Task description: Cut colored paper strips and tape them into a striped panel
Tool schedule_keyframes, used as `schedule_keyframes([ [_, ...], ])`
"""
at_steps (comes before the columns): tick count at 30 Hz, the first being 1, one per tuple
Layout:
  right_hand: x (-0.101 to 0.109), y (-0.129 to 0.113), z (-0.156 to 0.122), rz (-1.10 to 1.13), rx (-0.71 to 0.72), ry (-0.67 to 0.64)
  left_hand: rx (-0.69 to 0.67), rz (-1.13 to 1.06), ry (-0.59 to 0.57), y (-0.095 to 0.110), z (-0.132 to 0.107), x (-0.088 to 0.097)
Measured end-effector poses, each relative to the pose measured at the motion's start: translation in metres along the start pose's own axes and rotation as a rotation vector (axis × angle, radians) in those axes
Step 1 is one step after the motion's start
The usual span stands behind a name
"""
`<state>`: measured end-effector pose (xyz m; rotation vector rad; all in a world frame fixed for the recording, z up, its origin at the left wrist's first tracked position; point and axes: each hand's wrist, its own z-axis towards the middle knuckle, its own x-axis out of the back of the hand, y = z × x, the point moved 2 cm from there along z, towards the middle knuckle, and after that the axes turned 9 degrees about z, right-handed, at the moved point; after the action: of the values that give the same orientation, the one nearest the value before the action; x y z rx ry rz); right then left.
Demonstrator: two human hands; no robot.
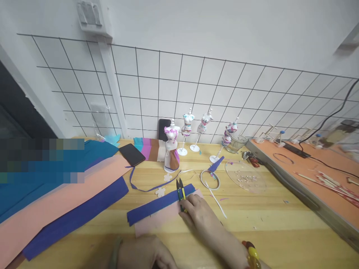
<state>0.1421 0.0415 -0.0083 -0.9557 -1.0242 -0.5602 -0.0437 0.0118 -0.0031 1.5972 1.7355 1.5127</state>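
My right hand [198,211] is closed around thread snips [181,190] with yellow and black handles. Their dark blades point away from me and lie over a folded dark blue fabric strip [157,207]. Under that strip is a pale pink piece of fabric [153,226], flat on the table. At the bottom edge, my left hand [144,252] is curled with its knuckles up; whatever its fingers may hold is hidden. White flower-shaped pieces [160,192] and a thin blue ribbon [146,189] lie just beyond the strip.
Small white dress-form figures [171,147] stand along the back. Blue and peach fabrics [92,179] and a black phone [131,154] are at left. A tape roll [210,179], a clear dish of beads [245,177] and a glass jar [236,144] sit right, beside an orange-topped surface [316,164].
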Motion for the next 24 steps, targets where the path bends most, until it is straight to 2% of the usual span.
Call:
schedule_keyframes([
  [3, 0.010, 0.011, 0.001, 0.013, -0.004, 0.025, 0.024, 0.118, 0.181, 0.005, -0.003, 0.003],
  [6, 0.023, 0.037, 0.006, -0.015, -0.089, 0.111, 0.147, 0.207, 0.303, 0.003, -0.004, 0.005],
  [9, 0.030, 0.070, 0.013, -0.095, -0.208, 0.214, 0.184, 0.252, 0.341, 0.004, -0.002, 0.006],
  [13, 0.028, 0.096, 0.016, -0.172, -0.293, 0.247, 0.091, 0.306, 0.355, 0.016, -0.001, 0.010],
  [18, 0.027, 0.099, 0.012, -0.175, -0.316, 0.268, 0.084, 0.345, 0.415, 0.017, -0.001, 0.012],
  [24, 0.055, 0.093, -0.007, -0.077, -0.351, 0.345, 0.088, 0.300, 0.509, 0.011, 0.002, 0.012],
])
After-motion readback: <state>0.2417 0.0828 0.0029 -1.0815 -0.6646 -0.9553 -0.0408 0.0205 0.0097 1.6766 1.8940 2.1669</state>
